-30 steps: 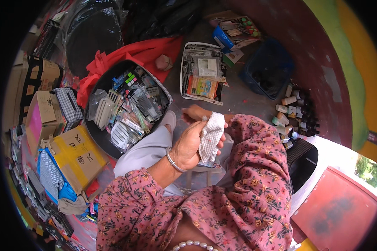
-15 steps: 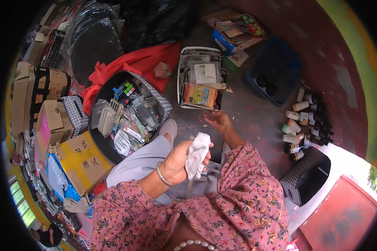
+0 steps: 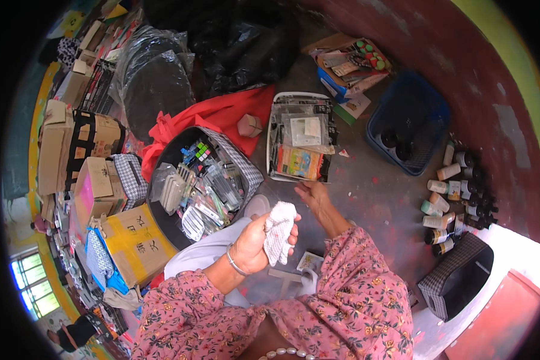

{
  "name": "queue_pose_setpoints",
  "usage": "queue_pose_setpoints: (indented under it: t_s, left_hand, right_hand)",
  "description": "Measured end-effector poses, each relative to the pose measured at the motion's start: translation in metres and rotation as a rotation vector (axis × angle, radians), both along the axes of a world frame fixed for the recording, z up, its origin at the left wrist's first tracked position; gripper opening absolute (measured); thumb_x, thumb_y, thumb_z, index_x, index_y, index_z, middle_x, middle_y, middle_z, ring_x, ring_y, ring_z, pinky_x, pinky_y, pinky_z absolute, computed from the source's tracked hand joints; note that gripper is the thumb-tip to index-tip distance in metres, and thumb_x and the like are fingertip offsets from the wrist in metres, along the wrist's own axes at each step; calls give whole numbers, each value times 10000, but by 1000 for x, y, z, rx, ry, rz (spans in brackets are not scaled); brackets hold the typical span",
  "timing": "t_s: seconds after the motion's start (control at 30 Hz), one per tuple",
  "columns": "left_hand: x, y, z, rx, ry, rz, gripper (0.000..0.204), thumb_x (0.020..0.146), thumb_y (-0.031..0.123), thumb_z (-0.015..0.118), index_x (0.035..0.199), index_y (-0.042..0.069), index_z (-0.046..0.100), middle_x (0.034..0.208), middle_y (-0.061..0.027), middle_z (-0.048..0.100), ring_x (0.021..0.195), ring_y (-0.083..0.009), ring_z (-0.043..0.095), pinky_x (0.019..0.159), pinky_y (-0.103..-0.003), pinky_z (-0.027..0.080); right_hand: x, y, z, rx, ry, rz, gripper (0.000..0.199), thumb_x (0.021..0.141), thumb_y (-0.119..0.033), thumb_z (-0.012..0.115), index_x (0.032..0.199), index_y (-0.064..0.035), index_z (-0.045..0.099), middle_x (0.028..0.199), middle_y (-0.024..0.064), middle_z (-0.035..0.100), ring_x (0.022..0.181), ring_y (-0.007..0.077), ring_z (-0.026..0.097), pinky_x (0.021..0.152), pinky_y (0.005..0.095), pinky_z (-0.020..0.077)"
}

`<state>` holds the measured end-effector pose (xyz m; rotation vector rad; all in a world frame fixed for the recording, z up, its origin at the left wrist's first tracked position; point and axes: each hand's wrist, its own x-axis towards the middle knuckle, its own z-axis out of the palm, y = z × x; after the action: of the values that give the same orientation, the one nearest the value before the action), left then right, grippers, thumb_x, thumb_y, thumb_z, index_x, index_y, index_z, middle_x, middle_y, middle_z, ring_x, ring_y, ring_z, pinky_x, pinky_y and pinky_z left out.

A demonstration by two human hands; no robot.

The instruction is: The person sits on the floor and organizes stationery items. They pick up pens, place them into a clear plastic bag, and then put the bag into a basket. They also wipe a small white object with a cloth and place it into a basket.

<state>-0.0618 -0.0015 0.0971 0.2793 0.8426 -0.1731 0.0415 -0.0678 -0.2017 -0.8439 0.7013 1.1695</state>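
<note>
My left hand is closed round a crumpled white cloth, held above my lap; the cloth bulges out past the fingers. Farther out, my right hand reaches to the near edge of a shallow white tray. Its fingers are bent together at that rim and seem to grip it, though the fingertips are partly hidden. In the tray lie flat plastic packets and, at the near end, an orange printed packet.
Left of the tray stands an open checkered bag full of packaged stationery, with a yellow-taped carton beside it. A blue basket and several small bottles are on the right. Red cloth lies behind the bag.
My right hand has moved a little left relative to the tray, and its spread fingers have drawn together at the near rim. My left hand still holds the cloth. The whole view has shifted.
</note>
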Motion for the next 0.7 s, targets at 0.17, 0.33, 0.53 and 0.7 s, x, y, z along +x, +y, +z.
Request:
queue_pose_setpoints:
  t_s: [0.17,0.33,0.53,0.7]
  left_hand:
    - [2,-5,8,25,70,-12,332,833,294,420,983,13,515,771,-80,556,654,-184,517,563,-325,435]
    - [2,-5,12,53,97,-5,326,844,275,388,993,8,501,739,-68,543,628,-169,514,534,-308,442]
    - [6,-9,14,78,96,-52,327,849,276,378,992,7,500,735,-68,545,626,-173,514,534,-308,441]
    - [2,-8,14,89,90,-32,332,851,283,373,994,12,501,734,-67,544,626,-173,515,538,-313,441]
  right_hand:
    - [-1,5,10,-144,-58,121,317,736,17,498,1043,-57,470,1046,77,521,1036,233,470,822,476,369]
    - [18,-13,9,-278,-234,254,395,704,-10,569,1076,-92,468,996,80,543,958,212,493,716,447,376]
    - [17,-13,18,-192,-207,171,532,738,14,529,1200,-200,374,1070,82,504,942,230,474,750,435,360]
    - [1,6,14,-140,-43,51,405,771,26,461,1140,-137,429,1098,77,486,1044,247,428,903,483,301]
